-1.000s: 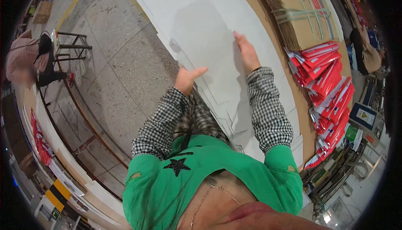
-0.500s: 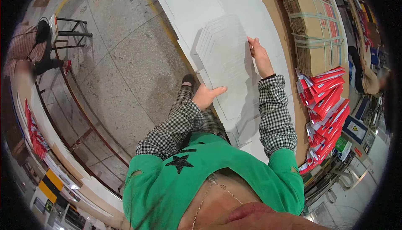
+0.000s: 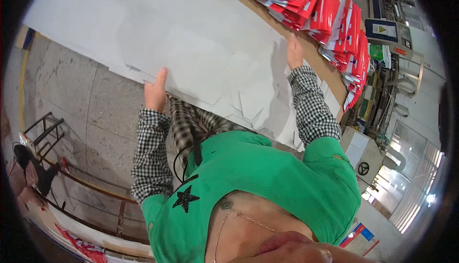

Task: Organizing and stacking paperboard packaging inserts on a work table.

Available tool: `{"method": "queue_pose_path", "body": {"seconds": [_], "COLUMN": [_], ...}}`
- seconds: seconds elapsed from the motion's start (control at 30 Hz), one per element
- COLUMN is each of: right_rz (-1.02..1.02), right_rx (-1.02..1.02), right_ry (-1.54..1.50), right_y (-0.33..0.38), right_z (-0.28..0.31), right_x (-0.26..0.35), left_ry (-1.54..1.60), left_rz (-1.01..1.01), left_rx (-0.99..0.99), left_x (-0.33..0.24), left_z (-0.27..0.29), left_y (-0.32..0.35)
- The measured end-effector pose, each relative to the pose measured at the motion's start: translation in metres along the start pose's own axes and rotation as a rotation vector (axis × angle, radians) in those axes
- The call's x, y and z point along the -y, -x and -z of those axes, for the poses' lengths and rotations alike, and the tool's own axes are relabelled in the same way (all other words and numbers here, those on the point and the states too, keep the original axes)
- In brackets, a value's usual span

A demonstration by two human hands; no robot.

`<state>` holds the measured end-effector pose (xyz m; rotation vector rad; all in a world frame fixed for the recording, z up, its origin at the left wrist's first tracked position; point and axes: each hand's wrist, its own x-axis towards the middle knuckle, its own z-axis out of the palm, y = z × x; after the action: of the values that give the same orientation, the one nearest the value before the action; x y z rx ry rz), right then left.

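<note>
Large thin white sheets (image 3: 210, 57) lie in a loose stack across the long table in front of me, their near corners uneven and fanned out. At the stack's near left edge, my left hand (image 3: 156, 93) is closed, thumb on top of the sheets and fingers hidden below. My right hand (image 3: 295, 53) is at the far right edge of the sheets, seen from its thumb side, with fingers stretched along that edge. It stands close to a heap of red and white flat packets (image 3: 330, 23).
Brown cardboard (image 3: 330, 78) runs under the packets along the table's far side. Machinery with a blue warning panel (image 3: 381, 29) stands beyond. At the left are a dark metal stool (image 3: 45, 129) and a seated person (image 3: 40, 172) on a concrete floor (image 3: 71, 86).
My view and body have turned to the right, bringing the red packets nearer the middle. My hands have moved farther apart, the left along the near edge, the right toward the packets.
</note>
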<state>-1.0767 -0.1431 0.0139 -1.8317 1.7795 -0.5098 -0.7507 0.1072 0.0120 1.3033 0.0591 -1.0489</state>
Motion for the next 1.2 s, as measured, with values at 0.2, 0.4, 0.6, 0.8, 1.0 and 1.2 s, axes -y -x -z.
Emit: {"method": "queue_pose_path", "body": {"seconds": [0.2, 0.4, 0.6, 0.8, 1.0, 1.2], "right_rz": [-0.067, -0.100, 0.054, 0.128, 0.085, 0.222], "right_rx": [0.157, 0.151, 0.122, 0.564, 1.160, 0.990], "right_ry": [0.644, 0.624, 0.771, -0.461, -0.546, -0.094], "right_y": [0.032, 0.036, 0.031, 0.022, 0.020, 0.021], "right_z": [0.027, 0.014, 0.016, -0.036, -0.103, -0.128], "right_x": [-0.068, -0.077, -0.073, 0.107, 0.234, 0.222], "left_ry": [-0.931, -0.892, -0.826, -0.234, -0.597, -0.089], "left_rz": [-0.700, -0.098, -0.387, -0.196, -0.382, -0.072], "left_rx": [0.140, -0.076, -0.029, 0.140, 0.240, -0.448], "left_x": [-0.009, -0.034, -0.015, -0.010, -0.031, 0.001], "left_z": [0.023, 0.012, 0.027, -0.010, -0.008, 0.021], "left_y": [0.007, -0.022, 0.001, 0.043, 0.058, 0.007]}}
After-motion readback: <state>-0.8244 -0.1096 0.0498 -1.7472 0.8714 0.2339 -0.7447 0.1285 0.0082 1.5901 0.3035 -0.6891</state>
